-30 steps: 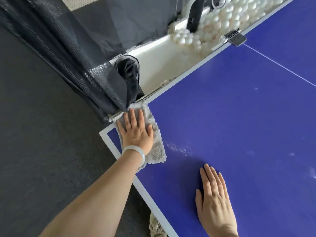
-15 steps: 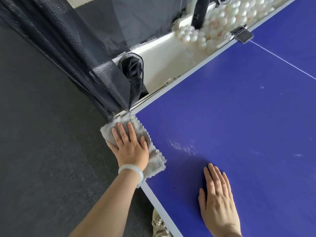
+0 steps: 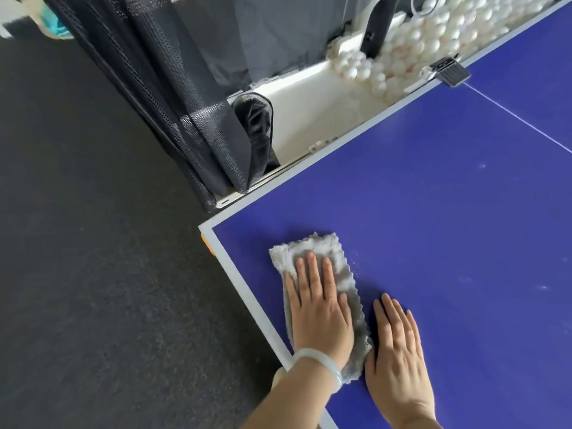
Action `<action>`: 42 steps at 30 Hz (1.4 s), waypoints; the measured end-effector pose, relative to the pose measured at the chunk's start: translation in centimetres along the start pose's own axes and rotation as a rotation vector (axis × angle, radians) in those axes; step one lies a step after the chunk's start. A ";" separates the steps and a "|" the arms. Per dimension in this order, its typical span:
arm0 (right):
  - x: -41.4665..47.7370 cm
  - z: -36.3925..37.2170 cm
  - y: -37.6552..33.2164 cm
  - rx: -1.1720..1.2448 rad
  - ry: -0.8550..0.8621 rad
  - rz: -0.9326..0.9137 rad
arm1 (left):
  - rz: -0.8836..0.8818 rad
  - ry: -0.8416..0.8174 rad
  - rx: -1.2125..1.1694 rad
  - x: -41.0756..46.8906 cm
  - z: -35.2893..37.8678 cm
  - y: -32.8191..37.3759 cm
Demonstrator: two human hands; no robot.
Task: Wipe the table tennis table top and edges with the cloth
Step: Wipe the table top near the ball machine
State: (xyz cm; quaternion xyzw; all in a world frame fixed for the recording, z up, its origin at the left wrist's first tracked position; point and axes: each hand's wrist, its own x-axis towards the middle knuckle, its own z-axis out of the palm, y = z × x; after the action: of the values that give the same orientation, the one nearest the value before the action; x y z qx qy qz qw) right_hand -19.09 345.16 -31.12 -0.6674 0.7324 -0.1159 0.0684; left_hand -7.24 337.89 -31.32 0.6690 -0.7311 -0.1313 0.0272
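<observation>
While the left hand [image 3: 318, 308] presses flat, fingers straight, on the grey cloth [image 3: 340, 267] near the blue tabletop's [image 3: 433, 212] corner (just inside its white edge [image 3: 243, 286]), the right hand [image 3: 397, 345] lies flat beside it, grasping nothing.

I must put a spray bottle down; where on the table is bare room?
The table top is bare right of the right hand, up to the thin white line, and between the cloth and the far edge. Crowded: the left edge, where the left hand presses the cloth.
</observation>
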 end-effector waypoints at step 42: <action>10.5 1.2 -1.6 -0.084 -0.182 -0.235 | 0.031 0.035 0.045 10.3 -2.7 -10.9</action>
State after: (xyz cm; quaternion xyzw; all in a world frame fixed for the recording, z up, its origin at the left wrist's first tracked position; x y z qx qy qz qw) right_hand -18.35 334.47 -31.27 -0.7586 0.6442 -0.0314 0.0925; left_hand 2.85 326.56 -32.63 0.6601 -0.7436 -0.1024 0.0270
